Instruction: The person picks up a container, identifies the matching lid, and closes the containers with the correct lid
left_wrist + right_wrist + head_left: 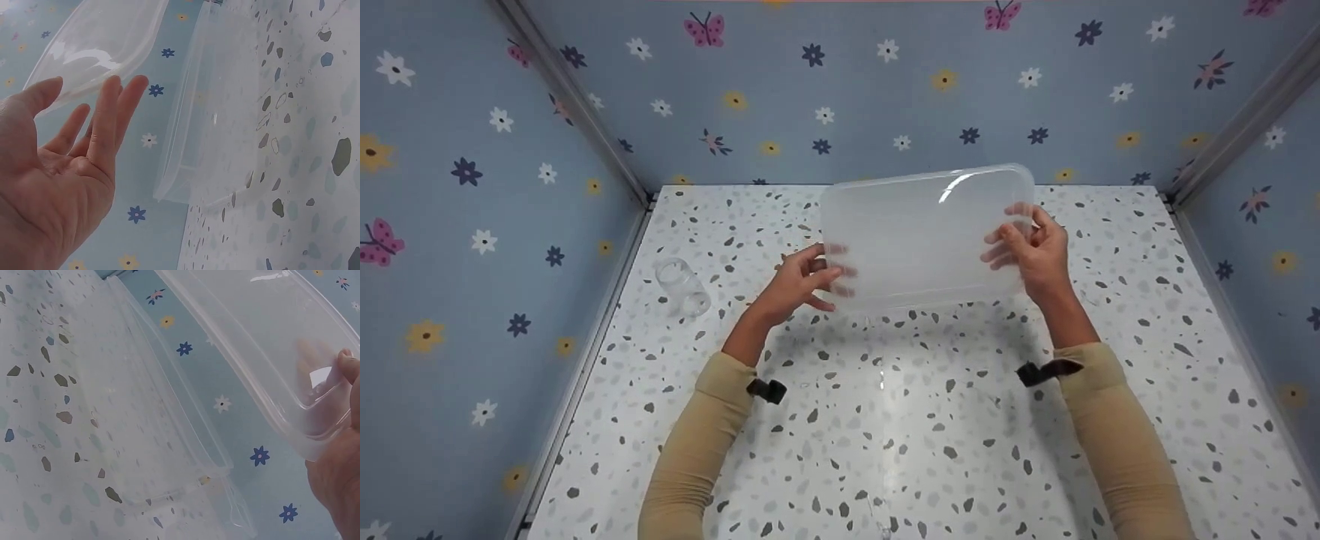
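A translucent plastic lid point(919, 232) is held up over the table, its right end tilted higher in the head view. My right hand point(1044, 251) grips the right end, thumb in front and fingers showing through from behind. At the left end, my left hand point(795, 285) is spread loosely, its fingers behind the edge. The left wrist view shows these fingers extended, with thumb and fingertips wide apart near the lid's rim. Beneath the lid, a clear plastic box point(216, 121) sits on the table; the right wrist view shows its rim and a corner. From above, the lid mostly hides it.
A clear, jar-like container point(682, 287) lies on its side at the left of the speckled table point(937, 420). Blue flowered panels point(877, 90) rise along the back and both sides, with metal rails point(585, 360) at the edges.
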